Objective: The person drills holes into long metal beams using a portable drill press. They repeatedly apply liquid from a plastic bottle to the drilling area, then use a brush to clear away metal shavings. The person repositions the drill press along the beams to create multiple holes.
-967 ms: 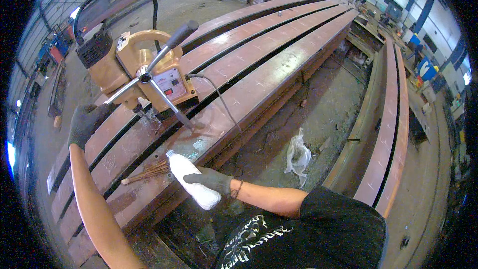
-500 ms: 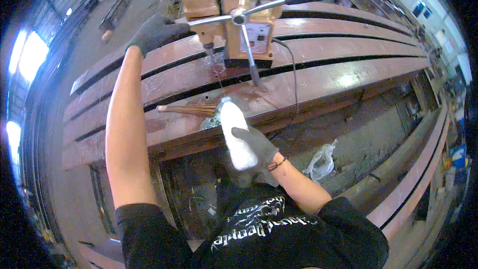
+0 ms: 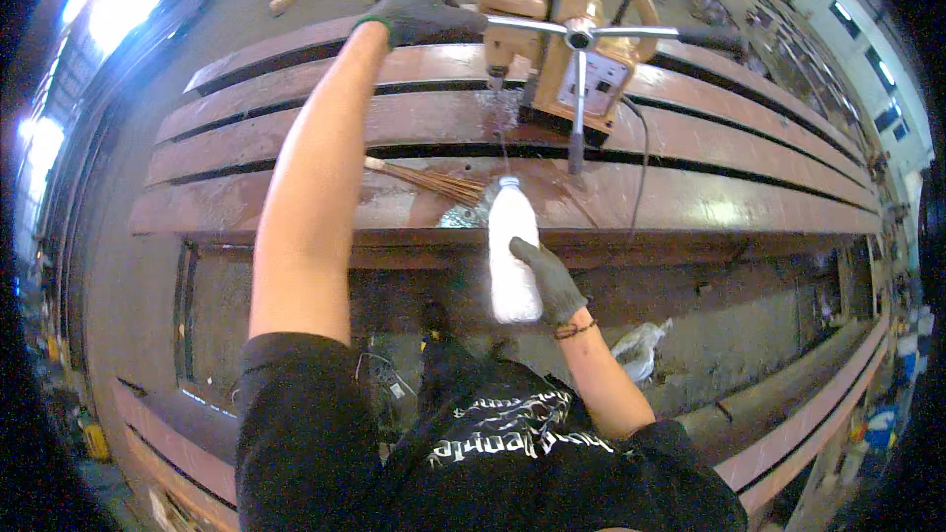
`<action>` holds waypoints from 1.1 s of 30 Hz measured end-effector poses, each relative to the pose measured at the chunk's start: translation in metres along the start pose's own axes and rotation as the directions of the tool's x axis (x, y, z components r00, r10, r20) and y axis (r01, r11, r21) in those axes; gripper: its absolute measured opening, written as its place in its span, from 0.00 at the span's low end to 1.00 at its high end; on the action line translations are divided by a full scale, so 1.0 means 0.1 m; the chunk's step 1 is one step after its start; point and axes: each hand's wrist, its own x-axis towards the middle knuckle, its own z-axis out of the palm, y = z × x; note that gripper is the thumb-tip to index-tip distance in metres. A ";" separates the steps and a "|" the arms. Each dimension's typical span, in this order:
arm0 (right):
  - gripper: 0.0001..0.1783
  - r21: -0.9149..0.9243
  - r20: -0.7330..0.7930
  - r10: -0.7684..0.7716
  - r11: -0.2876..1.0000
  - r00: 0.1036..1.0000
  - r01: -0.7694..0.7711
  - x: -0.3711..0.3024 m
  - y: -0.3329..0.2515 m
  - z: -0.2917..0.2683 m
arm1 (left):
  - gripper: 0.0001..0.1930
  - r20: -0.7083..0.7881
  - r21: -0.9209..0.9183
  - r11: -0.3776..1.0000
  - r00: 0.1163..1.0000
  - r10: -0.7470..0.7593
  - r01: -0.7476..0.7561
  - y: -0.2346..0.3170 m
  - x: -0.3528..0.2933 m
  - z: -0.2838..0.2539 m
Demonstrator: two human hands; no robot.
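Note:
My gloved left hand is closed around the left end of a spoke on the three-armed feed handle, and the knob there is hidden in its grip. That handle belongs to a tan portable drill press standing on a slotted steel table. In my gloved right hand is a white plastic squeeze bottle, its cap pointing at the drill. A thin stream of liquid runs from the cap toward the drill's chuck. The steel around the bit is wet.
A bundle of thin brown sticks, like a small whisk broom, lies left of the bottle's cap. A black cable hangs from the drill over the table's front edge. A clear plastic bag is lower down, by my right forearm.
The view has turned, so the drill, table and both hands appear farther right. Both grips stay the same, and the bottle looks more upright in the picture. The stream still runs.

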 end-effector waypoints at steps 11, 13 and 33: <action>0.38 -0.580 -0.062 -0.759 0.556 0.649 0.595 0.26 -0.28 0.03 | 0.32 0.051 -0.120 0.989 0.995 -0.080 0.086 0.20 -0.18 -0.11; 0.45 -0.658 0.001 -0.840 0.408 0.543 0.633 0.48 -0.47 0.01 | 0.32 0.056 -0.121 0.989 0.996 -0.076 0.083 0.15 -0.16 -0.11; 0.18 -0.930 0.008 -0.825 0.202 0.564 0.308 0.39 0.68 -0.72 | 0.32 0.098 -0.123 0.981 0.986 -0.137 0.149 0.18 -0.14 -0.13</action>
